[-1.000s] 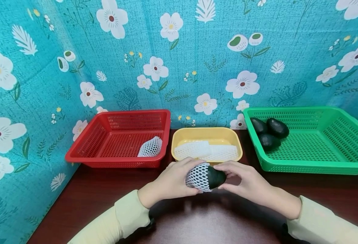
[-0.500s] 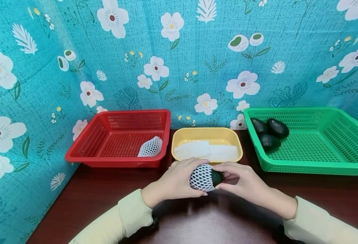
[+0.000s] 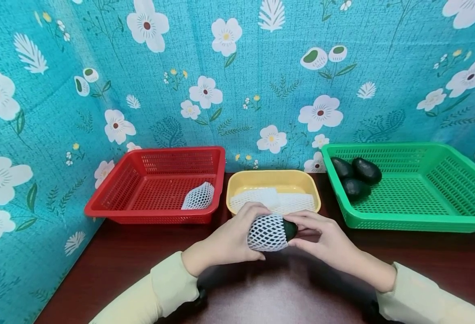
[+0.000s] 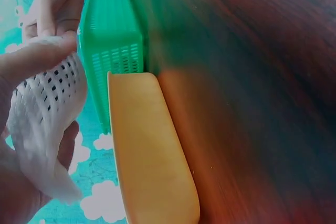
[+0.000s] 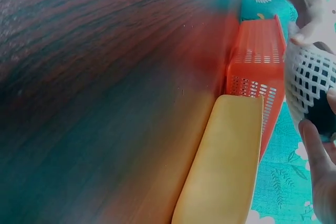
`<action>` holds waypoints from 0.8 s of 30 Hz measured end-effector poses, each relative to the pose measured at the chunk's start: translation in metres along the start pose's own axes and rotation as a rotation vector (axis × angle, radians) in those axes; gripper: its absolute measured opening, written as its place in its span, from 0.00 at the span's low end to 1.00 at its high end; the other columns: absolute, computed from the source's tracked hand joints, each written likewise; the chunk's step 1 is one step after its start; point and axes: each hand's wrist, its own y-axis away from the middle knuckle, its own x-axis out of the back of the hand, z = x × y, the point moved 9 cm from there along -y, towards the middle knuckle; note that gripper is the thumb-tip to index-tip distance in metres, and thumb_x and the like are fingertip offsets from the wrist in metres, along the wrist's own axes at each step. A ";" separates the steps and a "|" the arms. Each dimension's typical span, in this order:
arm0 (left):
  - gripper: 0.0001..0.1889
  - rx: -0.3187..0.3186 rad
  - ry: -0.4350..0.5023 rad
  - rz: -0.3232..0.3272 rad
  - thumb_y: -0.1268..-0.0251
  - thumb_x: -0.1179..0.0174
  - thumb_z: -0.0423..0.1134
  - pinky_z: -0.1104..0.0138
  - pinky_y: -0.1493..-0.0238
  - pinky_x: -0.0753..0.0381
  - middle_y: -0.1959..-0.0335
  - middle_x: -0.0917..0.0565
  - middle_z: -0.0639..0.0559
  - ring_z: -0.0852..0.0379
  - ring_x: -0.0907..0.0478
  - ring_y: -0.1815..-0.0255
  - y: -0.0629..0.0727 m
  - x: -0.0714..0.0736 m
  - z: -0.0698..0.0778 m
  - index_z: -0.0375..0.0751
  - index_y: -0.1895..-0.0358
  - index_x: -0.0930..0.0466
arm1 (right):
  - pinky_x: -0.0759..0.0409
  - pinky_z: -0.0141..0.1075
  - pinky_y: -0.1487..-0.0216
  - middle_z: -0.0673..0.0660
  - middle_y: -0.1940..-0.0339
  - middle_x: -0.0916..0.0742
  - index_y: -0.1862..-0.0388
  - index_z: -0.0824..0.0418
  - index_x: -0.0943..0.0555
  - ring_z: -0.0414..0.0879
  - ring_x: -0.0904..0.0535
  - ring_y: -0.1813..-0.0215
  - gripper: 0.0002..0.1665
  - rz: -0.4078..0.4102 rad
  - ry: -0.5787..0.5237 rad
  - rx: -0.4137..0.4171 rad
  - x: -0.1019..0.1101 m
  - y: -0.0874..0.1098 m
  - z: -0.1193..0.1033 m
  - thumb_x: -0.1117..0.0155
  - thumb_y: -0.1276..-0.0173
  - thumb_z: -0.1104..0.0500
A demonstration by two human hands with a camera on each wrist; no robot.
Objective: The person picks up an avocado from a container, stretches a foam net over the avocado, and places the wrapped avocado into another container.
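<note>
Between my hands, in front of the yellow tray, is a dark avocado (image 3: 290, 230) mostly covered by a white foam net sleeve (image 3: 267, 232). My left hand (image 3: 231, 238) grips the sleeved end, thumb below and fingers over the top. With fingertips and thumb, my right hand (image 3: 322, 234) holds the bare end and the net's edge. In the right wrist view the dark avocado tip (image 5: 321, 114) shows past the sleeve (image 5: 310, 72). The left wrist view shows the sleeve (image 4: 50, 103) stretched round the fruit, its loose end hanging past my left palm.
A yellow tray (image 3: 273, 177) with flat foam sleeves (image 3: 296, 202) stands behind my hands. At left, a red basket (image 3: 148, 215) holds one net-sleeved piece (image 3: 199, 196). A green basket (image 3: 415, 220) at right holds three bare avocados (image 3: 366, 171). A flowered cloth hangs behind.
The sleeve has been drawn further over the avocado toward my right hand, so less dark skin shows. Both hands stay in nearly the same place; the baskets' contents look the same.
</note>
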 end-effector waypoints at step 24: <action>0.37 0.049 0.317 0.163 0.52 0.19 0.37 0.61 0.47 0.17 0.38 0.21 0.55 0.55 0.26 0.40 0.014 0.022 -0.018 0.45 0.34 0.22 | 0.13 0.36 0.58 0.46 0.50 0.12 0.45 0.71 0.17 0.46 0.11 0.57 0.23 0.039 -0.232 -0.232 0.011 0.008 0.014 0.25 0.40 0.73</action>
